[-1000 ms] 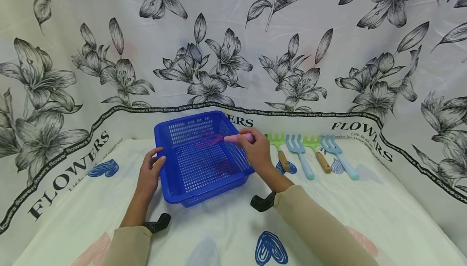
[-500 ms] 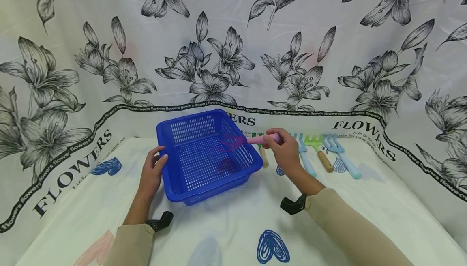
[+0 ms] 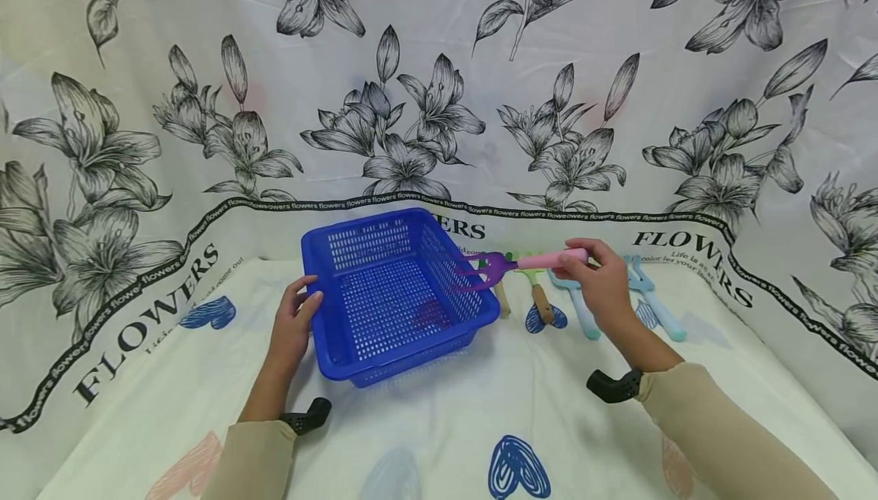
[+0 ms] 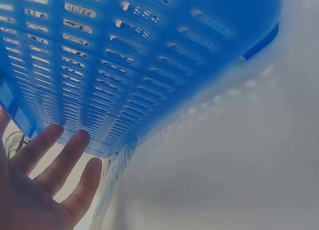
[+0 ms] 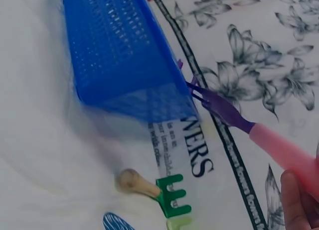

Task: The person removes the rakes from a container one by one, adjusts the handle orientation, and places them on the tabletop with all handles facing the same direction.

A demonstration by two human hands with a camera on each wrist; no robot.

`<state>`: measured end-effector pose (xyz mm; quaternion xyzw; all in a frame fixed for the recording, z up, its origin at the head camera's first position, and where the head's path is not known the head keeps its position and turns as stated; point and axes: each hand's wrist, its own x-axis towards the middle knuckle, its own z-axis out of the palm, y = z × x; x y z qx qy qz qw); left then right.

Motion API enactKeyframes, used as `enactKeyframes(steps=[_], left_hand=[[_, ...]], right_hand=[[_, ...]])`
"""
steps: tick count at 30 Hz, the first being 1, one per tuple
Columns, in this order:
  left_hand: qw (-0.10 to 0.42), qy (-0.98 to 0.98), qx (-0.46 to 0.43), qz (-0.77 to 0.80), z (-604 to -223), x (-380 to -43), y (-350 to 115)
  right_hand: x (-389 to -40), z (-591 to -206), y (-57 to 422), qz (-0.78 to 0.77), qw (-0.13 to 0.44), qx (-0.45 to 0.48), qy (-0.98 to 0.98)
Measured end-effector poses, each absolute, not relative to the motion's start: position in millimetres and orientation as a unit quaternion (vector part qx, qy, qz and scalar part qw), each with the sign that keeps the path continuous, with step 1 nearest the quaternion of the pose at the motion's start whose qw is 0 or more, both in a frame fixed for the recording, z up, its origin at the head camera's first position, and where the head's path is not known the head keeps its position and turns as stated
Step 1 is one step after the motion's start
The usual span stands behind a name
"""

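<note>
My left hand (image 3: 295, 325) holds the left rim of a blue perforated plastic basket (image 3: 329, 332). In the left wrist view, several fingers (image 4: 55, 170) extend beside the basket's slotted wall. My right hand (image 3: 595, 279) grips the pink handle of a small garden hand fork (image 3: 495, 270). Its purple tines lie over the basket's right rim, pointing left. In the right wrist view, the garden fork (image 5: 224, 109) has its tines at the rim, partly hidden by it. A dark reddish patch (image 3: 432, 313) shows at the basket floor; I cannot tell what it is.
Right of the basket, several small garden tools lie in a row: a dark green rake (image 5: 174, 195) with a wooden handle, a light green rake (image 3: 542, 306), and blue forks (image 3: 581, 309) (image 3: 661, 309). A flower-printed cloth (image 3: 549, 142) rises behind.
My right hand has moved right, drawing the garden fork from above the basket's inside to its right rim. My left hand stays at the left rim. The view has shifted slightly.
</note>
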<state>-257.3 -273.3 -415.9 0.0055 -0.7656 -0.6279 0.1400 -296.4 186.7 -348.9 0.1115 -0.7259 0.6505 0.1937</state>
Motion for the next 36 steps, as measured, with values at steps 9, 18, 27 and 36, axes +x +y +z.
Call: enactKeyframes(steps=[9, 18, 27, 36], left_hand=[[0.127, -0.772, 0.010, -0.623, -397, -242, -263], [0.136, -0.771, 0.010, -0.622, -412, -253, -271], [0.158, -0.782, 0.011, -0.603, -431, -264, -277], [0.154, -0.785, 0.017, -0.600, -428, -263, -276]], right_hand=[[-286, -336, 224, 0.723, 0.185, 0.114, -0.656], [-279, -337, 254, 0.725, 0.204, 0.094, -0.651], [-273, -346, 279, 0.724, 0.246, 0.043, -0.643], [-268, -349, 303, 0.728, 0.278, -0.053, -0.624]])
